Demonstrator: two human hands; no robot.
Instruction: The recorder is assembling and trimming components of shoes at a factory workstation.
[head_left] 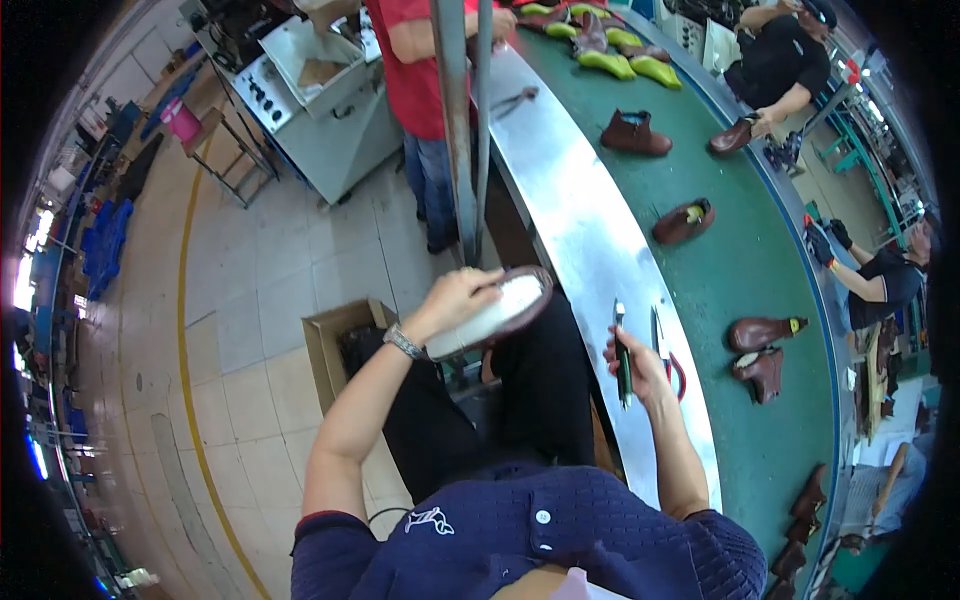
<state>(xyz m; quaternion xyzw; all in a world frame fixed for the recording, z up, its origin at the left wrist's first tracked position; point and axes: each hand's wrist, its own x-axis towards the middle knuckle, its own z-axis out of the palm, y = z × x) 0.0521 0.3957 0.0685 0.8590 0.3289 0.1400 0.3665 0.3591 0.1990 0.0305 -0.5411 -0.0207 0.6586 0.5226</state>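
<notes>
My left hand (459,302) grips a brown shoe (515,320) above my lap. Its pale sole (480,326) is turned up, and my fingers lie across it. Over the metal ledge, my right hand (642,362) is closed around a slim hand tool (624,362) that looks like pliers, with a metal head and dark green handles. The tool's head points away from me. Just right of that hand, scissors (661,335) with red handles lie on the metal ledge (590,235).
A green conveyor belt (700,270) carries several brown shoes, including an ankle boot (636,134) and a pair (766,352). A metal post (462,130) rises beyond my knees. A cardboard box (325,345) sits left of my legs. Co-workers stand ahead and across the belt, one holding a shoe (732,135).
</notes>
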